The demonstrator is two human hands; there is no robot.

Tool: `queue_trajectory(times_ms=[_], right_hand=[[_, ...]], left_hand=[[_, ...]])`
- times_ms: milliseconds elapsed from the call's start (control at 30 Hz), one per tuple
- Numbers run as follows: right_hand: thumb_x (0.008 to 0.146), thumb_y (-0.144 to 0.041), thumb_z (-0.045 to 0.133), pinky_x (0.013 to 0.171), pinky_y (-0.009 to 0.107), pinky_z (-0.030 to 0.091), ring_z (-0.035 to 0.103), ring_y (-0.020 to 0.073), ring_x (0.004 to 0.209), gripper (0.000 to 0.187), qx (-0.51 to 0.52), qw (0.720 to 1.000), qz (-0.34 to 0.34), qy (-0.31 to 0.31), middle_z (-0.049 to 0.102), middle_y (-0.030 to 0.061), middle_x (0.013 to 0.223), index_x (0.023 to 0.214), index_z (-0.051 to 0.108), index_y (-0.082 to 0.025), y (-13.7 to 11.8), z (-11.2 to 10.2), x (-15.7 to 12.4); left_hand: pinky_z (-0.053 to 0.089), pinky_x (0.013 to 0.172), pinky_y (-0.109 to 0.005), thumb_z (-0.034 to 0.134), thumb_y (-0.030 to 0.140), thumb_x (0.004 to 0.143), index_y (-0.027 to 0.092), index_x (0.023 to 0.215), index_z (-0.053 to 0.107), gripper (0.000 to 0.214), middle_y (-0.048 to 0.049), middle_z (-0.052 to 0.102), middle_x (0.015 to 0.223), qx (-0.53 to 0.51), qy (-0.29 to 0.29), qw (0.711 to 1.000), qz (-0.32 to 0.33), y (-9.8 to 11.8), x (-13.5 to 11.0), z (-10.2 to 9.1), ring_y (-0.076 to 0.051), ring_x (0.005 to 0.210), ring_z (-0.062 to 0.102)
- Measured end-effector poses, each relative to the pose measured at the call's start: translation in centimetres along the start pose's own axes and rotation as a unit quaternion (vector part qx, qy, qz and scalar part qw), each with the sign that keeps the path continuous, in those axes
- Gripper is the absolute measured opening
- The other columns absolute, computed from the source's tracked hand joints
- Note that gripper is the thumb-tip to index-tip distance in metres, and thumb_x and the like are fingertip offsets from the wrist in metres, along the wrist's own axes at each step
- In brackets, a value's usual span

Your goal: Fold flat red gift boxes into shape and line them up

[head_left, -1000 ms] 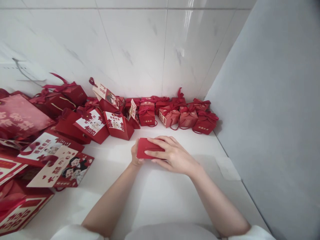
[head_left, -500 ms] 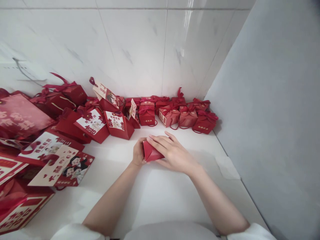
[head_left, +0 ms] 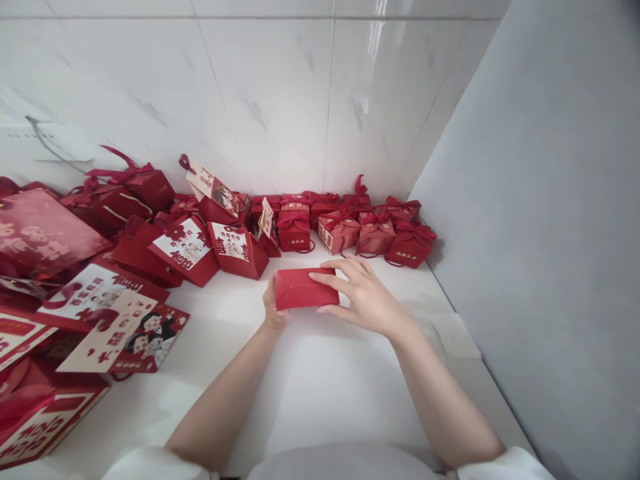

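Between my two hands, above the white table, is a plain red paper gift box (head_left: 300,288), a seamed face turned toward me. My left hand (head_left: 274,307) grips its left end, with most of the fingers hidden behind and under the box. Over the right end lies my right hand (head_left: 363,297), its fingers bent round the box, fingertips on the upper face and the thumb near the lower edge. The underside of the box is out of sight.
Red gift boxes tied with ribbon (head_left: 410,243) stand along the tiled wall (head_left: 265,100). Several red and white gift boxes (head_left: 187,247) crowd the left side. A grey panel (head_left: 550,220) borders the white table (head_left: 320,400) on the right.
The box has turned so that a wider face shows, and it sits slightly higher. My right hand has shifted right, uncovering more of the box. The boxes around have not moved.
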State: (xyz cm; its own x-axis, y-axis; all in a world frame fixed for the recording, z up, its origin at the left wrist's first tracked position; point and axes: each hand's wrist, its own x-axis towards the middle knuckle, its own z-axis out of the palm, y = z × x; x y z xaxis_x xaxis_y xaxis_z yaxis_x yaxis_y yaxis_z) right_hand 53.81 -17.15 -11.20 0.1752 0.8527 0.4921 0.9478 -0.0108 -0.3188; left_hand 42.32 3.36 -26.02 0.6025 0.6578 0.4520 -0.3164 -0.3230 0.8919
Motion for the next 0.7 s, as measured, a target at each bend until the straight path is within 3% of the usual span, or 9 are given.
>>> queue_trajectory(times_ms=[100, 167, 233, 300, 367, 433, 500, 600, 700], right_hand=[[0.087, -0.046, 0.064, 0.106, 0.054, 0.041, 0.053, 0.0284, 0.118, 0.052, 0.014, 1.0, 0.019, 0.002, 0.056, 0.0103, 0.128, 0.136, 0.053, -0.032, 0.2, 0.1, 0.1], [0.09, -0.045, 0.06, 0.104, 0.051, 0.044, 0.053, 0.0274, 0.118, 0.048, 0.036, 0.996, 0.064, 0.043, 0.056, 0.0106, 0.126, 0.135, 0.055, -0.03, 0.7, 0.8, 0.1], [0.095, -0.043, 0.051, 0.101, 0.047, 0.047, 0.054, 0.0256, 0.117, 0.041, 0.076, 0.979, 0.149, 0.118, 0.057, 0.011, 0.125, 0.131, 0.059, -0.026, 2.0, 2.1, 0.0], [0.098, -0.043, 0.044, 0.095, 0.044, 0.052, 0.058, 0.0242, 0.113, 0.04, 0.134, 0.941, 0.247, 0.188, 0.059, 0.0118, 0.124, 0.127, 0.061, -0.022, 4.0, 3.9, -0.3], [0.096, -0.047, 0.042, 0.087, 0.043, 0.055, 0.064, 0.0231, 0.1, 0.045, 0.196, 0.911, 0.302, 0.199, 0.06, 0.0143, 0.124, 0.126, 0.061, -0.018, 6.0, 6.0, -0.8], [0.094, -0.047, 0.044, 0.086, 0.044, 0.054, 0.066, 0.0223, 0.092, 0.05, 0.235, 0.898, 0.321, 0.186, 0.062, 0.0159, 0.124, 0.132, 0.055, -0.015, 7.5, 8.1, -1.3], [0.092, -0.047, 0.046, 0.084, 0.042, 0.054, 0.067, 0.022, 0.088, 0.05, 0.27, 0.887, 0.331, 0.173, 0.065, 0.0158, 0.12, 0.129, 0.055, -0.015, 8.2, 9.8, -1.8], [0.088, -0.046, 0.053, 0.075, 0.036, 0.055, 0.067, 0.0197, 0.076, 0.048, 0.306, 0.877, 0.337, 0.154, 0.072, 0.0101, 0.098, 0.125, 0.055, -0.015, 8.2, 11.4, -2.3], [0.088, -0.046, 0.053, 0.064, 0.029, 0.051, 0.062, 0.0162, 0.062, 0.052, 0.315, 0.881, 0.329, 0.13, 0.068, 0.0012, 0.073, 0.131, 0.051, -0.017, 8.0, 12.1, -2.5]], left_hand=[[0.047, 0.097, -0.048, 0.041, 0.095, 0.06, 0.016, 0.12, 0.059, 0.1, -0.0152, 0.064, 0.111, 0.003, 0.016, 0.999, 0.039, 0.8, 0.5, 0.6, -0.038, 0.111, 0.057], [0.048, 0.096, -0.044, 0.05, 0.08, 0.075, 0.018, 0.128, 0.055, 0.082, -0.014, 0.063, 0.119, 0.008, 0.008, 1.0, 0.021, 1.5, 1.2, 1.0, -0.033, 0.112, 0.059], [0.052, 0.087, -0.039, 0.059, 0.063, 0.082, 0.02, 0.13, 0.055, 0.065, -0.0122, 0.064, 0.121, 0.02, -0.035, 0.997, -0.061, 2.1, 1.9, 1.3, -0.028, 0.105, 0.063], [0.055, 0.072, -0.034, 0.066, 0.054, 0.08, 0.02, 0.125, 0.061, 0.056, -0.0112, 0.066, 0.118, 0.026, -0.099, 0.98, -0.174, 2.4, 2.7, 1.3, -0.025, 0.09, 0.067], [0.053, 0.059, -0.03, 0.071, 0.051, 0.076, 0.02, 0.12, 0.066, 0.054, -0.0104, 0.069, 0.115, 0.013, -0.138, 0.958, -0.251, 2.4, 3.2, 1.1, -0.021, 0.076, 0.067], [0.052, 0.055, -0.029, 0.076, 0.045, 0.072, 0.019, 0.117, 0.068, 0.053, -0.0093, 0.072, 0.108, -0.038, -0.117, 0.95, -0.285, 2.1, 3.6, 0.7, -0.02, 0.07, 0.067], [0.053, 0.055, -0.03, 0.077, 0.041, 0.069, 0.017, 0.108, 0.073, 0.046, -0.0093, 0.074, 0.099, -0.12, -0.06, 0.946, -0.295, 1.7, 3.7, 0.4, -0.021, 0.07, 0.068], [0.053, 0.053, -0.032, 0.068, 0.044, 0.071, 0.015, 0.09, 0.075, 0.035, -0.0109, 0.075, 0.091, -0.203, 0.004, 0.935, -0.29, 1.4, 3.8, -0.1, -0.024, 0.072, 0.068], [0.057, 0.066, -0.036, 0.06, 0.04, 0.074, 0.016, 0.098, 0.073, 0.036, -0.0118, 0.073, 0.105, -0.23, -0.014, 0.929, -0.29, 1.6, 3.9, -0.4, -0.026, 0.086, 0.07]])
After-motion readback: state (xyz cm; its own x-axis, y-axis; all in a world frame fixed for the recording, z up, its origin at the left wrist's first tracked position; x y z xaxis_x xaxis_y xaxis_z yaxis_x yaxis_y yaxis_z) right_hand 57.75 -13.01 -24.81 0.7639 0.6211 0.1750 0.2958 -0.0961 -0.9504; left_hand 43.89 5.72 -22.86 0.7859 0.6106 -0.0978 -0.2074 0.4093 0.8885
